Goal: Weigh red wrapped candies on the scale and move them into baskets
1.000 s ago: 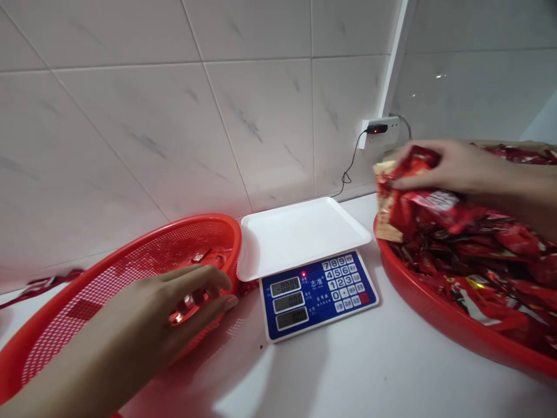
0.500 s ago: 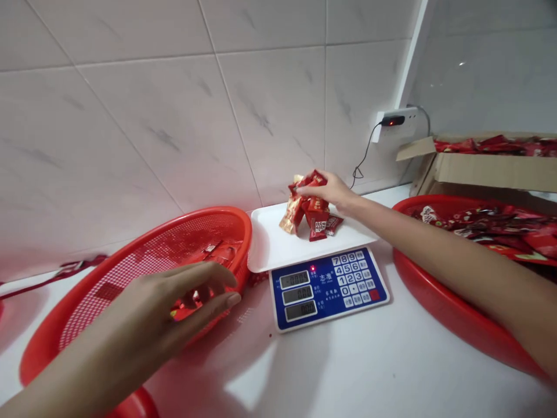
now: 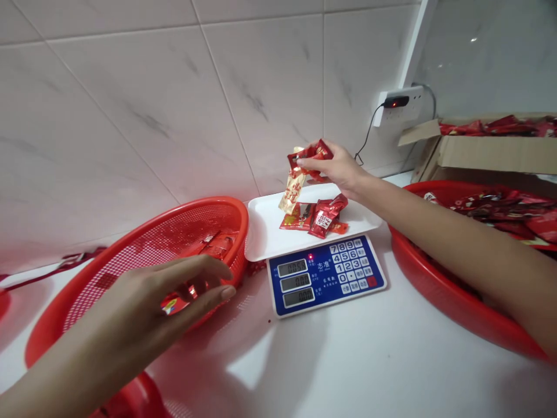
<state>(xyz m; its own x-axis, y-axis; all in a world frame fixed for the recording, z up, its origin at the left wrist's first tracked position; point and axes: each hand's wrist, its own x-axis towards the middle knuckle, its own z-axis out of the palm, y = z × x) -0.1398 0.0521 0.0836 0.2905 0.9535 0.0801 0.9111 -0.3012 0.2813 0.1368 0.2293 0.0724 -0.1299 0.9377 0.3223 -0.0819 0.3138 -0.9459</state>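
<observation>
Head view: right hand (image 3: 339, 169) pinches packets (image 3: 310, 155) by their top edges above the scale tray (image 3: 265, 232); they look light, crinkly and slippery. Meanwhile left hand (image 3: 169, 302) rests slack, fingers spread, on basket (image 3: 130, 255) rim.

1. 1 view, worn on the person's head: it looks forward and down across the white counter (image 3: 369, 360) toward the tiled wall (image 3: 174, 104).
2. Close range: the scale (image 3: 324, 273) sits mid-frame, within arm's reach.
3. The left hand (image 3: 165, 302) enters from the lower left; the right hand (image 3: 342, 171), pinching packets (image 3: 311, 155), from the right edge.
4. With 1 camera, the whole scene belongs to this view alone.
</observation>
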